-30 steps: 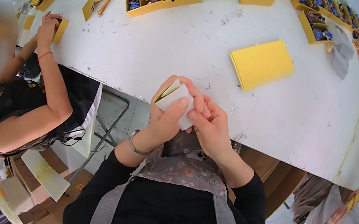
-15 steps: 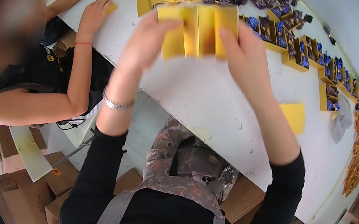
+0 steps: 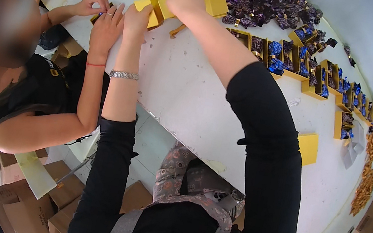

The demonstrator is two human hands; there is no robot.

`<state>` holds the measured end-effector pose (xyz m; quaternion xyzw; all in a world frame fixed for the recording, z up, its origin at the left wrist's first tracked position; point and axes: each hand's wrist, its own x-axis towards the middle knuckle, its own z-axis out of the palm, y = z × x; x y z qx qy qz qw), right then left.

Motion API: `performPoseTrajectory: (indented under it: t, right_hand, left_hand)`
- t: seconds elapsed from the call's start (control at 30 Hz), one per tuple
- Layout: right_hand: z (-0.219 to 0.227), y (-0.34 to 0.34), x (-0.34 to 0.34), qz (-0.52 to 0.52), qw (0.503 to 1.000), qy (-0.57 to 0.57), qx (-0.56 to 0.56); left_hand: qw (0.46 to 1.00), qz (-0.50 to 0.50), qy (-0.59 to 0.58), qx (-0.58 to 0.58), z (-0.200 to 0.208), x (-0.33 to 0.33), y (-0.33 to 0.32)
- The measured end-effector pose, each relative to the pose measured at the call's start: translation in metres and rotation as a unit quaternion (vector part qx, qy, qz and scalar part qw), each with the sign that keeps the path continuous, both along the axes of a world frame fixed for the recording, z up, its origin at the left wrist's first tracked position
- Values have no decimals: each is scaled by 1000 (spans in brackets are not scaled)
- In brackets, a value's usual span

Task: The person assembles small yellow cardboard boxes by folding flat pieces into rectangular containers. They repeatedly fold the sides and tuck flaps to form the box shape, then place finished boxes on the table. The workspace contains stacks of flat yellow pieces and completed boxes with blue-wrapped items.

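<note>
On the far side of the table my left hand (image 3: 136, 20) is closed at the near left edge of a folded yellow card (image 3: 162, 3). My right hand (image 3: 186, 0) has its fingers curled over the card's far right part, and its back hides the fingertips. Another yellow folded panel (image 3: 217, 3) shows just right of that hand. A small golden strip (image 3: 177, 30) lies on the table below the card. Close to my left hand, a co-worker's hands (image 3: 107, 27) hold a small yellow box with something blue in it.
A heap of dark purple wrapped sweets (image 3: 252, 1) lies at the back. Yellow boxes of blue and dark sweets (image 3: 301, 62) run along the right. A flat yellow card (image 3: 308, 149), clear plastic (image 3: 354, 146) and golden strips (image 3: 364, 190) lie farther right. Cardboard boxes (image 3: 25, 213) stand lower left.
Both hands have moved away and left from above the table's middle, where they held a folded yellow card up. They are now among the yellow cards. The co-worker's hands have come together around a box.
</note>
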<state>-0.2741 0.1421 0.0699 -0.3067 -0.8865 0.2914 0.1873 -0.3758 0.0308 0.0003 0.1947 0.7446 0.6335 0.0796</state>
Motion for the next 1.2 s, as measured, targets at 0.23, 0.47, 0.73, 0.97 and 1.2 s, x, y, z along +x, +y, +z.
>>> performPoseTrajectory:
  t: [0.23, 0.47, 0.73, 0.97, 1.2]
  right_hand:
    - [-25, 61, 20, -38, 983, 127, 131]
    - [9, 44, 144, 23, 920, 247, 304]
    - [-52, -15, 485, -255, 908, -193, 271]
    - [-80, -50, 494, -280, 946, -71, 144]
    - [-74, -55, 492, -295, 941, -3, 167]
  left_hand:
    - [955, 53, 293, -5, 26, 33, 51]
    - [730, 38, 613, -298, -2, 37, 66]
    - [821, -379, 423, -62, 44, 278, 17]
    - [739, -498, 426, -157, 3, 397, 45]
    - [770, -454, 419, -159, 0, 409, 25]
